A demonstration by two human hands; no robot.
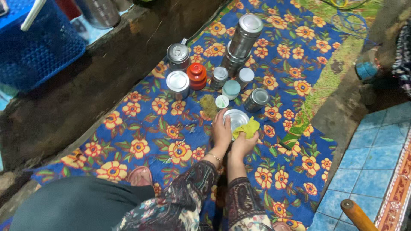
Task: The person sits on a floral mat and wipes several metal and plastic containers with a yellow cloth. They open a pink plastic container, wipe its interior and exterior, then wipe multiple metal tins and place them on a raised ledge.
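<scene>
My left hand (221,131) grips the near left edge of a round steel container (236,118) that rests on a blue mat with orange flowers (145,128). My right hand (242,144) is closed on a yellow cloth (248,127) and presses it against the container's right rim. Just beyond stand several steel tins and jars, among them a tall steel canister (245,36), a red-lidded jar (197,75), a teal-lidded jar (231,89) and a small white-lidded jar (221,101).
A brown scrubbing pad (208,105) lies left of the container. A dark raised ledge (85,85) runs along the mat's left side, with a blue plastic basket (34,47) beyond it. Blue floor tiles (368,162) and a wooden handle (357,215) lie at the right.
</scene>
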